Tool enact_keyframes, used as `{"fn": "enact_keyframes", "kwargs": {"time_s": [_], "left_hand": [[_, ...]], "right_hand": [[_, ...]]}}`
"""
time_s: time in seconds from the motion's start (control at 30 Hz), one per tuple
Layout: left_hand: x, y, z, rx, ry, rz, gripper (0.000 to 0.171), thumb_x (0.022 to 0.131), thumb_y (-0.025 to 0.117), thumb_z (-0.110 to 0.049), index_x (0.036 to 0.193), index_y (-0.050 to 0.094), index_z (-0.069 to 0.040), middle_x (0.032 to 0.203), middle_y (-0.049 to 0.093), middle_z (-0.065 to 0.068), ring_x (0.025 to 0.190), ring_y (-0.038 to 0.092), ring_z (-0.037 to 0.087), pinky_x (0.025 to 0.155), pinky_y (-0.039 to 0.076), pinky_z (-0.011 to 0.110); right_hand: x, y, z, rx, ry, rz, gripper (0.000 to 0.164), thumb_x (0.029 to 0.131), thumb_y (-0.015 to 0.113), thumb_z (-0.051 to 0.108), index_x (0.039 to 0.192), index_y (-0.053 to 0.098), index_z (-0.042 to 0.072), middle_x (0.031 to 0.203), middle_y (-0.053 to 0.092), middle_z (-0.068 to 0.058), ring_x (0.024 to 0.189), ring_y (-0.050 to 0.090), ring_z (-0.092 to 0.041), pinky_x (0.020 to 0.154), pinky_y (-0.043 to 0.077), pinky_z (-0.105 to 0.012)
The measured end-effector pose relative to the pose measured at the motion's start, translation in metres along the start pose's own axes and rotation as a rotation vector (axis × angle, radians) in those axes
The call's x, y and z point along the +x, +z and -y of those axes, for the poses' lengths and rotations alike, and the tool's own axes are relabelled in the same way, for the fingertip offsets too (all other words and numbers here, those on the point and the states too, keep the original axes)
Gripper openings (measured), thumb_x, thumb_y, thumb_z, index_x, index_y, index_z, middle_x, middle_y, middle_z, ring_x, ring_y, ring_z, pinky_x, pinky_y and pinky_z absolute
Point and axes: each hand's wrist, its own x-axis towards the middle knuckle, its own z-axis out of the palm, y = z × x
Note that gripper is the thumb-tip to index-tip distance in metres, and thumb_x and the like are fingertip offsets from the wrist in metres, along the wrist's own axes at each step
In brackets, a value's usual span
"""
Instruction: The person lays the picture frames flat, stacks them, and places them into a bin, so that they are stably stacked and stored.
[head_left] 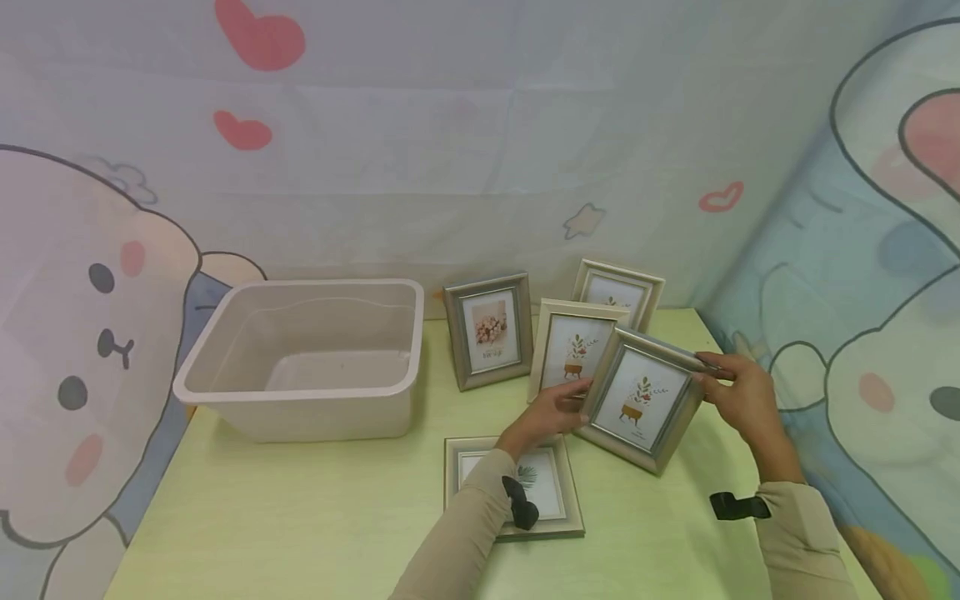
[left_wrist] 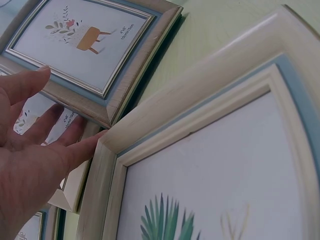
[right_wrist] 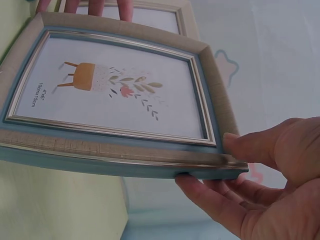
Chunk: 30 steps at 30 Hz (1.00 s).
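Both hands hold a silver-brown picture frame (head_left: 642,398) with a potted-plant print, tilted above the table's right side. My right hand (head_left: 738,398) pinches its upper right corner, thumb on the front and fingers behind, as the right wrist view shows. On the opposite edge, my left hand (head_left: 546,417) has its thumb at the front and fingers reaching behind. Close behind stands a cream picture frame (head_left: 547,342), partly covered by the held one. Below the left wrist lies a flat picture frame (left_wrist: 200,120) with a green-leaf print, partly hidden by the sleeve in the head view.
A beige plastic tub (head_left: 300,417) stands at the left of the pale table (head_left: 300,517). Right of it, a grey-brown picture frame (head_left: 452,333) with a flower print stands upright. Another cream frame (head_left: 651,298) stands at the back, near the cartoon-printed cloth (head_left: 450,150).
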Motion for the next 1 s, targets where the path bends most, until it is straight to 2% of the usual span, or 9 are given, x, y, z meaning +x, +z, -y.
{"fn": "enact_keyframes", "kwargs": {"time_s": [0.07, 0.27, 0.33, 0.4, 0.5, 0.6, 0.77, 0.87, 1.0], "left_hand": [[0.001, 0.001, 0.000, 0.001, -0.002, 0.001, 0.065, 0.092, 0.062, 0.005, 0.152, 0.044, -0.012, 0.154, 0.045, 0.015, 0.136, 0.049, 0.039, 0.098, 0.055, 0.037], [0.002, 0.002, 0.000, -0.040, -0.012, 0.016, 0.065, 0.092, 0.060, 0.006, 0.152, 0.043, -0.011, 0.153, 0.045, 0.018, 0.137, 0.048, 0.040, 0.099, 0.054, 0.038], [0.002, 0.003, -0.001, -0.057, -0.018, 0.019, 0.065, 0.092, 0.061, 0.006, 0.152, 0.043, -0.010, 0.153, 0.044, 0.019, 0.137, 0.048, 0.041, 0.100, 0.054, 0.039], [0.002, 0.004, -0.002, -0.063, -0.035, 0.016, 0.065, 0.091, 0.061, 0.005, 0.152, 0.043, -0.011, 0.154, 0.044, 0.018, 0.137, 0.048, 0.040, 0.100, 0.053, 0.040], [0.002, 0.005, -0.004, -0.060, -0.045, 0.007, 0.065, 0.091, 0.063, 0.004, 0.151, 0.044, -0.011, 0.154, 0.044, 0.018, 0.137, 0.048, 0.040, 0.101, 0.052, 0.043], [0.002, 0.005, -0.005, -0.053, -0.043, 0.009, 0.064, 0.092, 0.063, 0.004, 0.151, 0.044, -0.011, 0.154, 0.045, 0.018, 0.138, 0.048, 0.040, 0.103, 0.051, 0.044], [-0.001, 0.005, -0.009, -0.022, -0.028, 0.021, 0.064, 0.092, 0.066, 0.002, 0.151, 0.045, -0.013, 0.152, 0.047, 0.016, 0.136, 0.050, 0.038, 0.103, 0.052, 0.038], [-0.005, 0.003, -0.015, 0.010, -0.016, 0.025, 0.064, 0.091, 0.068, -0.002, 0.150, 0.047, -0.017, 0.152, 0.048, 0.013, 0.135, 0.051, 0.036, 0.102, 0.052, 0.034], [-0.011, -0.001, -0.024, 0.020, 0.024, 0.032, 0.063, 0.092, 0.068, -0.002, 0.150, 0.047, -0.015, 0.154, 0.047, 0.010, 0.135, 0.051, 0.035, 0.103, 0.051, 0.033]], "right_hand": [[0.001, 0.001, -0.001, 0.025, 0.019, -0.005, 0.037, 0.094, 0.063, -0.003, 0.130, 0.058, -0.013, 0.127, 0.050, -0.037, 0.105, 0.062, -0.055, 0.062, 0.058, -0.016], [0.002, 0.002, -0.004, 0.033, 0.033, -0.021, 0.033, 0.095, 0.060, -0.005, 0.127, 0.060, -0.014, 0.126, 0.051, -0.037, 0.109, 0.060, -0.056, 0.066, 0.061, -0.025], [0.001, 0.001, -0.006, 0.036, 0.029, -0.021, 0.033, 0.094, 0.060, -0.005, 0.126, 0.061, -0.014, 0.123, 0.052, -0.035, 0.094, 0.072, -0.034, 0.065, 0.060, -0.022], [0.000, -0.001, -0.006, 0.039, 0.034, -0.013, 0.033, 0.094, 0.061, -0.005, 0.126, 0.061, -0.013, 0.122, 0.053, -0.035, 0.084, 0.071, -0.011, 0.064, 0.060, -0.020], [0.000, -0.005, -0.003, 0.056, 0.049, 0.010, 0.033, 0.095, 0.062, -0.003, 0.127, 0.061, -0.013, 0.121, 0.055, -0.038, 0.076, 0.065, 0.007, 0.063, 0.059, -0.019], [-0.001, -0.009, 0.001, 0.068, 0.064, 0.033, 0.034, 0.095, 0.062, 0.000, 0.127, 0.060, -0.014, 0.119, 0.058, -0.042, 0.073, 0.071, -0.004, 0.062, 0.060, -0.022], [-0.006, -0.016, 0.008, 0.102, 0.095, 0.047, 0.036, 0.096, 0.062, 0.002, 0.128, 0.059, -0.014, 0.120, 0.059, -0.044, 0.069, 0.063, 0.013, 0.063, 0.061, -0.025], [-0.011, -0.021, 0.014, 0.114, 0.096, 0.042, 0.037, 0.096, 0.062, 0.002, 0.129, 0.058, -0.015, 0.114, 0.061, -0.043, 0.067, 0.064, 0.012, 0.064, 0.061, -0.026], [-0.016, -0.030, 0.021, 0.140, 0.077, 0.029, 0.039, 0.096, 0.063, 0.005, 0.129, 0.057, -0.016, 0.095, 0.066, -0.017, 0.066, 0.068, 0.007, 0.064, 0.061, -0.026]]}}
